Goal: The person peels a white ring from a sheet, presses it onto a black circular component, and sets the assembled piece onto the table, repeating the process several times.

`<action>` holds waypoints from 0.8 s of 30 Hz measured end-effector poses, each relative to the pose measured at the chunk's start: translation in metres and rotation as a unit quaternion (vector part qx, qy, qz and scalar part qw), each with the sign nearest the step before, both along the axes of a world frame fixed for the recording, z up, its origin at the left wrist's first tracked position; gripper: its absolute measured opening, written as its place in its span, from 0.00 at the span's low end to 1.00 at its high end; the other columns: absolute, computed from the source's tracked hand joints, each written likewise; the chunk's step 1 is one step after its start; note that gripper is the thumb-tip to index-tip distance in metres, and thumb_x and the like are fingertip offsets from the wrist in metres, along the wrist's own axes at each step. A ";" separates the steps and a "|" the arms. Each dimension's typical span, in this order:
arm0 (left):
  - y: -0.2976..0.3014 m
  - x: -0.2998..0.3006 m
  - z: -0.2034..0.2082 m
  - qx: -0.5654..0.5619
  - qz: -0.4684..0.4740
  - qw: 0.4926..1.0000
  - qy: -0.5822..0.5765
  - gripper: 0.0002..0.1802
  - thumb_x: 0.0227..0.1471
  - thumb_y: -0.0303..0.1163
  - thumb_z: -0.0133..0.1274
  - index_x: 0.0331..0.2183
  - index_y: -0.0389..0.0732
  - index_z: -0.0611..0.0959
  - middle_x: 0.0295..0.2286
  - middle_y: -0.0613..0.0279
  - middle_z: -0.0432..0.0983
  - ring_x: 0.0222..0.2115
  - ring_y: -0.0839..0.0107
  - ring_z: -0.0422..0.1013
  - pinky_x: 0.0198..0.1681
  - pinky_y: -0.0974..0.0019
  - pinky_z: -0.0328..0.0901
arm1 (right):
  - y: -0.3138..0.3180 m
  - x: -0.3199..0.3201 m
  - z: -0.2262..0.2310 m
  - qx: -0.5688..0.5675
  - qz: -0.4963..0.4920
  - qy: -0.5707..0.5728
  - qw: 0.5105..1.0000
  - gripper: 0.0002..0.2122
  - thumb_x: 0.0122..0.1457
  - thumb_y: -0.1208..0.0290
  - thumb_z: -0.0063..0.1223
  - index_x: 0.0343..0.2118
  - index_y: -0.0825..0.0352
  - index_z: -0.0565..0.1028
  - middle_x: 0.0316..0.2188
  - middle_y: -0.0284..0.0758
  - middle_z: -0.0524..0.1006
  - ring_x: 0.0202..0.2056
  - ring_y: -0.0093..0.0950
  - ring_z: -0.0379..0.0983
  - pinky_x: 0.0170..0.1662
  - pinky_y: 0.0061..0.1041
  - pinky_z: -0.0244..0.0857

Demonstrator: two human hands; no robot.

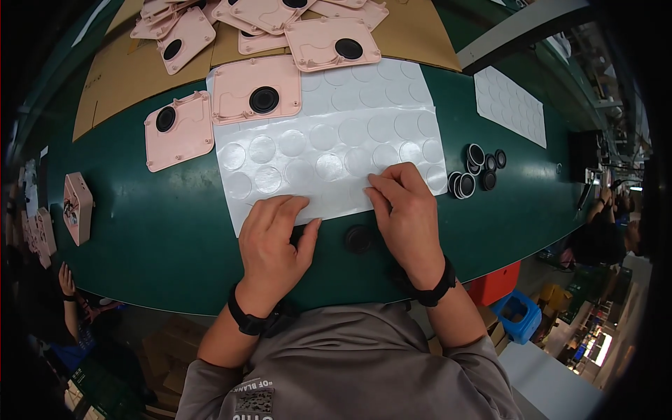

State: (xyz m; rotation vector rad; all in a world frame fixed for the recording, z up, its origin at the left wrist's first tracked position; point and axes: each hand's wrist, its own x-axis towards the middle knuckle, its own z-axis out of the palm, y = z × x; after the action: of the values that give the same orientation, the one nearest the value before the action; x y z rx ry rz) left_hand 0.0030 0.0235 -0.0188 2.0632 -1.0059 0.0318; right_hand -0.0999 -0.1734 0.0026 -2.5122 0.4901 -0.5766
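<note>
A glossy white sheet of round clear stickers [329,166] lies on the table under my hands. My right hand [407,217] has thumb and forefinger brought together in a pinch over the sheet's near right part; whatever is between them is too small to make out. At the near edge rests my left hand [271,234], fingers curved and thumb apart, holding nothing visible. A round black part [358,239] sits on the table between my hands. Beyond the sheet are a pink plastic cover [231,87] with a black round piece in it and another pink cover [189,140] to its left.
More pink covers [329,35] pile up on cardboard [413,28] at the back. Several black rings [476,155] are grouped on the right, below another sticker sheet [511,108]. A pink housing [77,208] stands at left. A blue stool [518,316] is beyond the table edge; other people are at both sides.
</note>
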 end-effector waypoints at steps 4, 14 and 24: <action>-0.004 -0.006 0.017 0.042 -0.005 0.999 -0.020 0.24 0.47 0.25 0.71 0.47 0.38 0.83 0.42 0.52 0.81 0.40 0.52 0.77 0.42 0.55 0.72 | -0.004 0.003 0.000 0.055 -0.021 0.032 0.998 0.05 0.58 0.79 0.68 0.35 0.71 0.81 0.35 0.38 0.78 0.29 0.34 0.78 0.32 0.31 0.72; -0.025 -0.010 0.011 0.021 -0.072 0.996 0.041 0.27 0.47 0.18 0.61 0.52 0.35 0.79 0.46 0.49 0.79 0.43 0.50 0.76 0.45 0.52 0.72 | -0.005 0.008 -0.001 -0.021 -0.002 0.038 0.999 0.05 0.59 0.79 0.65 0.34 0.70 0.78 0.34 0.38 0.77 0.29 0.39 0.78 0.32 0.36 0.71; -0.023 -0.007 0.004 0.008 -0.077 0.995 0.063 0.29 0.46 0.14 0.57 0.53 0.34 0.78 0.45 0.48 0.80 0.42 0.49 0.76 0.45 0.51 0.72 | -0.028 -0.004 0.020 0.185 0.090 0.107 0.973 0.03 0.63 0.81 0.58 0.35 0.70 0.74 0.34 0.39 0.74 0.35 0.33 0.76 0.41 0.30 0.69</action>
State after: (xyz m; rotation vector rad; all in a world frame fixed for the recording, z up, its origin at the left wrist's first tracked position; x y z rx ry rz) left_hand -0.0040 0.0007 -0.0147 1.9707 -1.0855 -0.1853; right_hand -0.1037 -0.2019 0.0222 -2.2357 0.3995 -0.1292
